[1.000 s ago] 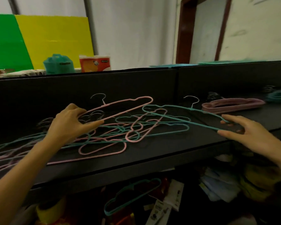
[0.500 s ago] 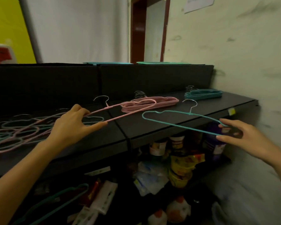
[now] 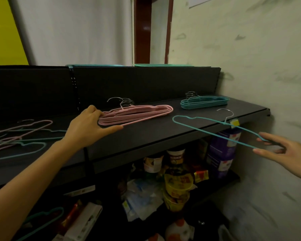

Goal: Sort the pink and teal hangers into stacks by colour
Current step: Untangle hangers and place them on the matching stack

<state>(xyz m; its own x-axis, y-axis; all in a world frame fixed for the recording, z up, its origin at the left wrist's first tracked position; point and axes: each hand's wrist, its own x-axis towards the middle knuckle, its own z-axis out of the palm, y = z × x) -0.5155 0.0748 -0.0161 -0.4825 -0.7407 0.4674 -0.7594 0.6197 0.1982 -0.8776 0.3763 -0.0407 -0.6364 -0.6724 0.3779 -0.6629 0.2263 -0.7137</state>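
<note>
Head view showed the left hand [image 3: 87,126] curled round the end of a pink hanger [image 3: 147,118] lying on the pink stack [image 3: 137,113], thumb stretched along it. The right hand [image 3: 288,152] pinched a teal hanger [image 3: 207,131] by its end, aloft off the black shelf's [image 3: 163,136] edge, near the teal stack [image 3: 203,102]. Unsorted hangers [image 3: 24,134] lay leftward; bottles [image 3: 177,180] crowded below.

Teal hanger [image 3: 215,130] — matt, fuzzy coating, bare shiny metal hook — over a matt black shelf [image 3: 163,129].
</note>
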